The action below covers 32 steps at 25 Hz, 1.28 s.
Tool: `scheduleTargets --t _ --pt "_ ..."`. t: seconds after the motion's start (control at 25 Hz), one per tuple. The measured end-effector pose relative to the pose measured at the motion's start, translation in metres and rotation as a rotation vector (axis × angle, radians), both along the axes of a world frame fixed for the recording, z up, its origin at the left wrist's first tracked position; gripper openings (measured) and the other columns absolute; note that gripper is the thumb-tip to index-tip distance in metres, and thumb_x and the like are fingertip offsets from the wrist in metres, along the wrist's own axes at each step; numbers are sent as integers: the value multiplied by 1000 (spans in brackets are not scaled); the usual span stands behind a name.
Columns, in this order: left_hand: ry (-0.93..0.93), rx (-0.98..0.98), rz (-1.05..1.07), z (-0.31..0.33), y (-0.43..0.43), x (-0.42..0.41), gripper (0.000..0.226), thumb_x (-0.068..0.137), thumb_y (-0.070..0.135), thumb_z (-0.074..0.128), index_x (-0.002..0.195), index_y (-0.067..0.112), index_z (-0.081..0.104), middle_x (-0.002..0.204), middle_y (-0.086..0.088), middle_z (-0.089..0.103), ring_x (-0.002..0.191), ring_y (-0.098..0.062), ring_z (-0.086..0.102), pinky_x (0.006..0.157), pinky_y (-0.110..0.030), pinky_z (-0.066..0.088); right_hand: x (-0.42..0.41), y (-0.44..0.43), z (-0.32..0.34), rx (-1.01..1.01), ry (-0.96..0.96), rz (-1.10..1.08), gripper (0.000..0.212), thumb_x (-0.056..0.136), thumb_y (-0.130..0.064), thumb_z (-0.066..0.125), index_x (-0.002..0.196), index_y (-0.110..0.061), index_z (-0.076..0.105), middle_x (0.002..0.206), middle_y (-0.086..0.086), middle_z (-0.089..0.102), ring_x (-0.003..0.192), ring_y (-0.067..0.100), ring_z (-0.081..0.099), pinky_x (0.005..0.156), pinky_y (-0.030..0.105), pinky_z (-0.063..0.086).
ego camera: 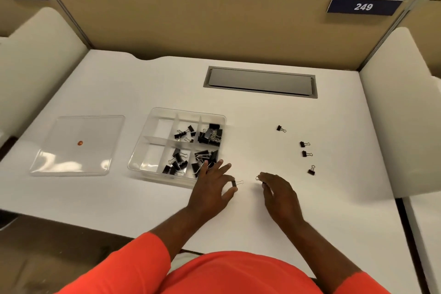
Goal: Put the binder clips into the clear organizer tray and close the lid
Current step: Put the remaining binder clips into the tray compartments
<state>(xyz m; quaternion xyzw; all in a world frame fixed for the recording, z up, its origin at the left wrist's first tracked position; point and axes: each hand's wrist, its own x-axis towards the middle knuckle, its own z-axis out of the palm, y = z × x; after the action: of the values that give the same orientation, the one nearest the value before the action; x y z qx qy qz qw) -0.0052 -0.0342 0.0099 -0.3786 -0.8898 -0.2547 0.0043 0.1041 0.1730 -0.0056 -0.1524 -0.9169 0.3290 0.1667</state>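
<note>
Seen from the head camera: a white bench (119, 198) with the clear organizer tray (152, 124) left of centre, lid off. Black binder clips heaped in four of the tray's compartments, the middle and right ones of both rows; the two left compartments bare. Clear lid (78, 148) flat on the bench, well apart to the tray's left, an orange spot near its middle. Left hand (210, 188) just beside the tray's near right corner, its grip pinched thumb-and-forefinger on one small binder clip (235, 183), wire handles pointing right, the other fingers spread toward the tray. Right hand (278, 192) near it, low over the bench, grip closed on another clip (260, 179), of which only a wire loop and a bit of black showed at the fingertips. Four loose clips (305, 153) scattered on the bench farther right, apart from both hands. Grey recessed hatch (260, 82) at the bench's back, and a numbered plate (362, 6) reading 249 on the partition.
</note>
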Motion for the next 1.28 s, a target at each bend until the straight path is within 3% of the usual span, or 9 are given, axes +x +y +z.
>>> scheduleTargets --t 0.16,0.4,0.6,0.72,0.88,1.0,1.08,1.2,1.28 --pt "5 5 -10 9 -49 -31 22 91 42 64 107 28 69 141 5 56 143 -13 34 121 -50 15 -36 -52 6 14 36 -18 34 88 1 69 115 -19 73 120 -4 71 113 10 61 103 15 38" --pt "52 80 39 11 -133 -88 24 91 44 65 108 27 70 138 7 57 142 -10 36 122 -46 14 -81 -126 14 4 88 -29 33 89 0 69 117 -16 71 119 -2 71 111 16 66 96 38 54" --pt "30 108 107 -1 -197 -136 19 88 39 71 104 30 68 136 8 59 141 -11 37 121 -48 15 -115 -182 17 -57 51 -78 32 91 -5 69 120 -19 70 119 -6 69 112 11 62 98 24 47" --pt "17 93 134 -8 -221 -155 18 89 43 65 103 32 67 136 8 58 141 -11 37 121 -46 11 -130 -209 15 1 43 -49 29 92 -11 69 119 -20 70 115 -6 71 109 12 61 97 33 49" --pt "1 48 173 -18 -241 -173 46 89 57 52 121 26 64 142 5 54 143 -13 35 121 -47 12 -148 -241 18 99 64 0 33 85 -7 74 115 -21 72 108 -5 73 104 8 59 99 21 35" --pt "-21 -8 163 -22 -251 -178 64 88 64 48 136 22 55 151 2 45 146 -14 28 120 -50 13 -164 -256 28 139 53 39 34 82 -4 76 111 -20 72 98 -7 75 91 9 62 88 24 37" --pt "-50 -42 151 -22 -256 -181 71 88 68 45 143 22 48 155 3 38 148 -13 21 120 -49 12 -174 -262 29 137 35 70 34 81 -5 75 111 -22 72 97 -9 74 89 9 63 89 26 38" --pt "-98 -81 141 -24 -265 -182 77 88 72 43 149 23 39 160 5 28 151 -9 10 123 -47 7 -183 -272 22 135 -8 111 36 86 -14 74 119 -26 68 110 -11 72 104 7 59 100 40 43" --pt "-110 -98 138 -23 -267 -181 81 88 73 42 151 23 35 161 6 23 151 -7 5 123 -45 6 -190 -275 21 138 -64 141 45 90 -23 72 133 -26 60 132 -7 64 125 9 53 109 48 40"
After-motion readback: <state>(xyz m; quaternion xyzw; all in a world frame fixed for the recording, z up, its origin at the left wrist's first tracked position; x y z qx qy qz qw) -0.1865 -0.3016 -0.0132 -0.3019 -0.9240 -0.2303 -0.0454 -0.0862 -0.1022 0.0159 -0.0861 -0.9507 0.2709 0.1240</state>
